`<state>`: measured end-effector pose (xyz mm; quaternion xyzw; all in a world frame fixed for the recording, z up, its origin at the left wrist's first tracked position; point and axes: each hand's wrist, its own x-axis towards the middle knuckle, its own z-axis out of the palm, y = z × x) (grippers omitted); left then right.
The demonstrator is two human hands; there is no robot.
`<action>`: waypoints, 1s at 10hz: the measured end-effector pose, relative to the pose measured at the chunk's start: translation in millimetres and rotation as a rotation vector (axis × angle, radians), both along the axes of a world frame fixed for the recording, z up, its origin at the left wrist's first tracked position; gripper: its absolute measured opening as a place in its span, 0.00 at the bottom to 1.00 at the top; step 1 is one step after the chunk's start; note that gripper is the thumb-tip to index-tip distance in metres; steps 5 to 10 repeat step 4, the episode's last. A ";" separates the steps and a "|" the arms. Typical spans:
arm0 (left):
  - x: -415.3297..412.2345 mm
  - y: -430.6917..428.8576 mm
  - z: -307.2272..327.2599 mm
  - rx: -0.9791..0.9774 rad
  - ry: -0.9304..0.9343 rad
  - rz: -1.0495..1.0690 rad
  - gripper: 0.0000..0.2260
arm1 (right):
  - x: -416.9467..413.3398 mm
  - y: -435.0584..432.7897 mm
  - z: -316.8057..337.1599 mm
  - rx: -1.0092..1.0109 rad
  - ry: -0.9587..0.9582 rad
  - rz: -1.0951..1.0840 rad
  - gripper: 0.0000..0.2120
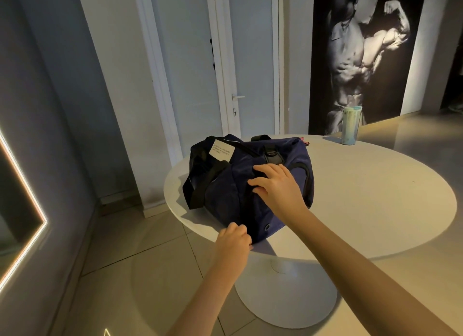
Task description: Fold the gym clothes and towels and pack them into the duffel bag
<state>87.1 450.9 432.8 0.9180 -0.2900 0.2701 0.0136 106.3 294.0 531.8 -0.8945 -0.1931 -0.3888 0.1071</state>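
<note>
Head view, one wide-angle camera: worn at head height, facing forward and steeply down along both forearms. Close range. Left hand (234, 238) nearest the lens; right hand (275, 185) beyond it; duffel bag (225, 198) centred; table (375, 198) stretching to the right.

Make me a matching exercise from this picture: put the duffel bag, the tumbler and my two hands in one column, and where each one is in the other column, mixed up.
Things:
1. duffel bag
2. tumbler
3. left hand
4. right hand

Places:
A. standing at the far edge of the table
B. resting on top of the duffel bag
C. lying on the left part of the table
D. at the near end of the duffel bag, fingers curled on its fabric

Pairs: 1-C, 2-A, 3-D, 4-B
</note>
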 end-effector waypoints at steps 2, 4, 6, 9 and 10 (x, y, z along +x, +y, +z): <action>-10.4 7.4 31.3 -0.326 0.215 -0.019 0.19 | -1.7 -15.2 6.7 0.018 0.176 0.087 0.14; 14.1 6.5 129.2 -0.890 0.470 -0.190 0.13 | -6.3 -19.4 46.6 0.685 0.355 0.277 0.12; 14.1 6.5 129.2 -0.890 0.470 -0.190 0.13 | -6.3 -19.4 46.6 0.685 0.355 0.277 0.12; 14.1 6.5 129.2 -0.890 0.470 -0.190 0.13 | -6.3 -19.4 46.6 0.685 0.355 0.277 0.12; 14.1 6.5 129.2 -0.890 0.470 -0.190 0.13 | -6.3 -19.4 46.6 0.685 0.355 0.277 0.12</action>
